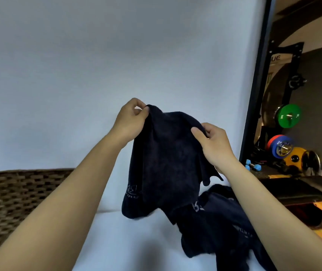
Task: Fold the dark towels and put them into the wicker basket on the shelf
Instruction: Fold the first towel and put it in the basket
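**Dark towel held up by its top edge, both hands pinching**

Centre of frame: a dark towel (168, 153) hangs in the air, lifted by two points of its upper edge. Cloth droops between the grips and falls in loose folds; its lower end bunches on the white surface (117, 231) at centre bottom. Pale printed lettering shows near the lower left hem, too blurred to read.

Left hand (130, 120), just left of centre: thumb and fingers closed together on the towel's upper left corner, the highest point of the cloth.

Right hand (213, 141), just right of centre and a little lower: thumb and fingers clamped on the upper right edge, a flap of cloth hanging below the wrist.

Lower right of centre: a heap of more dark towels (215, 222) lies crumpled on the same white surface, touching the held towel's lower end. Pale lettering on it too.

Lower left edge: the wicker basket (15, 196), brown weave, its wall blurred, set against the white wall (97, 55). It stands well apart from the held towel.

Right edge: a black-framed mirror or opening (258, 94) showing gym gear — a green weight plate (289, 118), a blue and red one (279, 147), a yellow one (295, 157), small blue dumbbells (254, 166). Below these, a black padded bench (301, 189).
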